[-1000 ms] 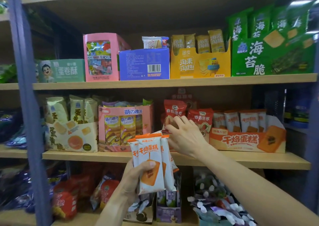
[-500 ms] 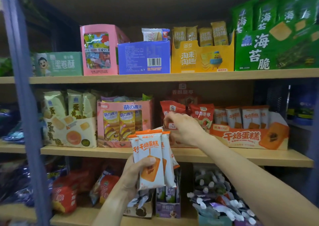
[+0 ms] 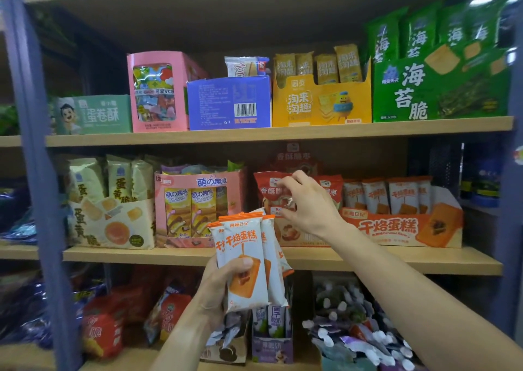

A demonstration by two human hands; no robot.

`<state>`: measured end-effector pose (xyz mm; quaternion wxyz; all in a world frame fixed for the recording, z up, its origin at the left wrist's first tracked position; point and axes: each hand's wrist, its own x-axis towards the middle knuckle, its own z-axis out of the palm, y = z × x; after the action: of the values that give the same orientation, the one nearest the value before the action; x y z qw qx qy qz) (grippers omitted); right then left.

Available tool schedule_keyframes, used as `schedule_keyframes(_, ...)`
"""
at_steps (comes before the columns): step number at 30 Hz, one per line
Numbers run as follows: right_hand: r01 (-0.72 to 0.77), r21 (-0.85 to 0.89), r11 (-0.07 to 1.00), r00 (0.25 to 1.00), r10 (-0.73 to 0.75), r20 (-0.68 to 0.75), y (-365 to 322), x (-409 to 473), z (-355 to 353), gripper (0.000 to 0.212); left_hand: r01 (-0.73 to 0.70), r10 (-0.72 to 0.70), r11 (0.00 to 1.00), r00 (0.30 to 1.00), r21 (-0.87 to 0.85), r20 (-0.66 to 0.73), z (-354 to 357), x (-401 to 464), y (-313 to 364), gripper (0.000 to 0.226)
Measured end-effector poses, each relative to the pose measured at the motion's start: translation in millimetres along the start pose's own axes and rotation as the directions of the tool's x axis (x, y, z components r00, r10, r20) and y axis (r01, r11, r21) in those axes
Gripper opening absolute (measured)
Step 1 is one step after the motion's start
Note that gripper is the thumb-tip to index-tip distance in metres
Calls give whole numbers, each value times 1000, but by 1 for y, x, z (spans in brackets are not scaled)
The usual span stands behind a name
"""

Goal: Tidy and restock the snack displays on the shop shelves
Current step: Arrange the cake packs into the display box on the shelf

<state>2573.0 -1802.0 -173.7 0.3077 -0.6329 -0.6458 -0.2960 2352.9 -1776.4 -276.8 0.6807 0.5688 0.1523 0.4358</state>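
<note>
right hand lifts, fingers loosely curled at red bags, grip unclear | left hand still grips cake packs off middle shelf's front edge | restock pending

Location: retail shop. Indicators: tiered wooden shelves stocked with open display cartons of packaged snacks, barcoded blue box on upper tier.

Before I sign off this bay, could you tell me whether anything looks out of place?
Yes: the blue box on the upper shelf shows its barcode side, not a printed front like its neighbours. One lone wrapped snack lies flat on top of it.
</note>
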Motion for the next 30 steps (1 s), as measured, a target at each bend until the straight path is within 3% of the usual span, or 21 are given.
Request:
schedule_keyframes(2, -16, -60, 998, 996, 21, 85, 3, -2, 5, 63, -5, 5, 1000, 1000, 3, 10, 3, 0, 1, 78)
schedule_keyframes(4, -38, -74, 997, 986, 49, 158, 6, -4, 7, 55, -13, 13, 1000, 1000, 11, 18, 6, 0, 1, 69)
schedule_keyframes(7, -44, 64, 997, 997, 48, -53, 2, -17, 0, 34, -14, 13, 1000, 999, 12, 36, 10, -2, 1, 64)
schedule_keyframes(9, -117, 244, 963, 975, 158, -155, -3, -34, -8, 23, -11, 11, 1000, 998, 8, 60, 11, -1, -1, 68)
schedule_keyframes(10, -197, 372, 907, 964, 248, -96, -5, -44, -12, 23, -8, 8, 1000, 997, -2, 75, 13, -1, -2, 73)
schedule_keyframes(12, -408, 582, 704, 910, 361, 202, -10, -67, -19, 34, 10, -5, 999, 994, -39, 111, 18, 0, -7, 84)
schedule_keyframes(13, -466, 637, 615, 885, 345, 314, -10, -79, -22, 36, 22, -15, 998, 991, -51, 133, 23, 0, -10, 88)
schedule_keyframes(15, -474, 710, 522, 881, 295, 371, -5, -103, -30, 33, 50, -42, 998, 982, -34, 186, 38, 3, -17, 95)
schedule_keyframes(17, -475, 738, 479, 877, 324, 354, 6, -120, -42, 30, 64, -63, 998, 971, 5, 229, 59, 7, -24, 90)
schedule_keyframes(20, -504, 736, 452, 827, 497, 262, 35, -122, -67, 27, 55, -67, 997, 969, 56, 239, 95, 14, -28, 73)
schedule_keyframes(24, -482, 753, 448, 730, 681, 62, 97, -93, -98, 26, 53, -59, 996, 993, 68, 99, 130, 29, -32, 62)
schedule_keyframes(30, -674, 592, 442, 626, 767, 140, 153, -28, -81, 27, 62, -62, 995, 998, 79, -12, 152, 47, -29, 56)
